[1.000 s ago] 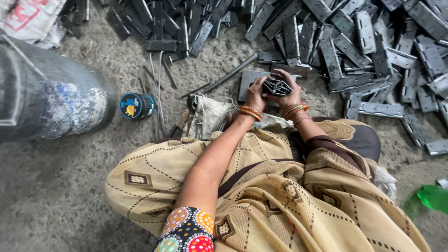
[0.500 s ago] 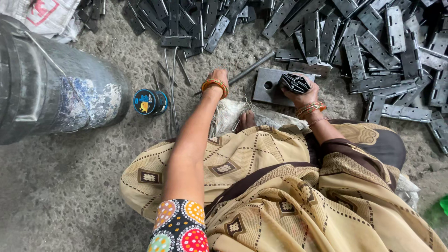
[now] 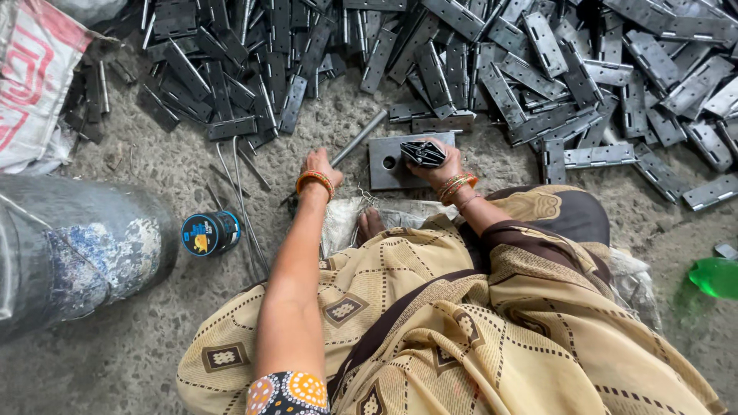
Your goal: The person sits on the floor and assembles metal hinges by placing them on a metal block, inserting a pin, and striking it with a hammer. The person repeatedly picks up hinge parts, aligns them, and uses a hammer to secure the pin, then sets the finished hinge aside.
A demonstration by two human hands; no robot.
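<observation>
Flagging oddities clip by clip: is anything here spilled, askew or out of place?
Nothing looks damaged. The metal hinges lie in a loose, unsorted heap across the floor, and a small blue can lies tipped on its side beside the thin rods.

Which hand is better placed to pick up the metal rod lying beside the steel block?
Left. The left hand rests right at the rod, while the right hand is occupied gripping a hinge on the steel block.
</observation>
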